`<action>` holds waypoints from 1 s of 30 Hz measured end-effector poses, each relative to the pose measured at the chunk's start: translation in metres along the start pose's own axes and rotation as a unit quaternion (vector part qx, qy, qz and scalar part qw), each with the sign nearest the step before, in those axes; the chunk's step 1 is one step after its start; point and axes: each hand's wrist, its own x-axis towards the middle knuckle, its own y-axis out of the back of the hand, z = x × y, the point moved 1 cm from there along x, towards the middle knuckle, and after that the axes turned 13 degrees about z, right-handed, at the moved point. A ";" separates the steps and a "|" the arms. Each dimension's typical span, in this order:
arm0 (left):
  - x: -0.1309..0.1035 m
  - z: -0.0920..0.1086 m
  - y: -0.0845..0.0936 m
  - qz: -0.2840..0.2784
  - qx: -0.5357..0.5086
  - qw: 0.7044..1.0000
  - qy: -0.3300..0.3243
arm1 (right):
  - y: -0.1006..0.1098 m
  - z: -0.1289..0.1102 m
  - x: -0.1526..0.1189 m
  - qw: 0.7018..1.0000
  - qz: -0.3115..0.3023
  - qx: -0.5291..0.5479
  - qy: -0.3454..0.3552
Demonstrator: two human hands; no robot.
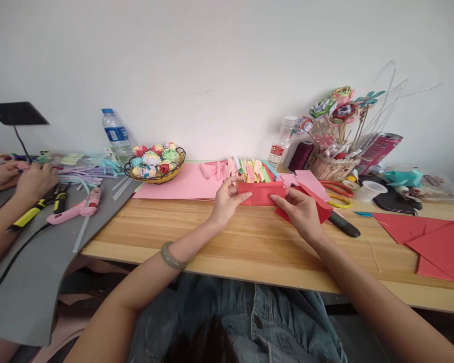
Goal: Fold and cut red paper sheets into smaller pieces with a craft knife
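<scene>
A folded strip of red paper (263, 193) is stretched between my two hands, just above the wooden table. My left hand (227, 201) pinches its left end, thumb in front and fingers behind. At the right end, my right hand (298, 209) grips it in the same way. More red paper (321, 205) lies under and beside my right hand, close to a dark-handled cutter (344, 224). Behind the strip are pink paper sheets (177, 184) and a pile of folded coloured paper strips (251, 170).
A basket of paper flowers (155, 164) stands back left, near a water bottle (115, 132). On the right are scissors (336, 194), a flower pot (335, 166), a white cup (371, 191) and red sheets (439, 247). A co-worker's hands (36, 181) work left, by a pink glue gun (75, 207).
</scene>
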 end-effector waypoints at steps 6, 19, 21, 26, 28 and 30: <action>-0.001 0.002 0.000 0.021 0.028 0.999 -0.010 | 0.000 0.005 -0.001 1.000 0.009 0.010 0.002; -0.004 0.008 0.000 0.054 0.068 0.996 -0.025 | 0.000 0.002 -0.001 0.995 0.000 0.084 -0.045; -0.003 0.007 0.001 0.046 0.068 0.996 -0.017 | 0.002 0.000 0.000 0.994 -0.010 0.090 -0.053; -0.003 0.006 0.003 0.013 0.063 0.998 0.014 | 0.010 -0.002 0.007 0.991 -0.060 0.078 -0.088; -0.003 0.006 0.003 0.008 0.059 0.998 0.020 | 0.013 -0.003 0.009 0.988 -0.087 0.075 -0.101; -0.002 0.006 0.003 0.018 0.058 0.998 0.025 | 0.016 -0.005 0.010 0.987 -0.102 0.063 -0.109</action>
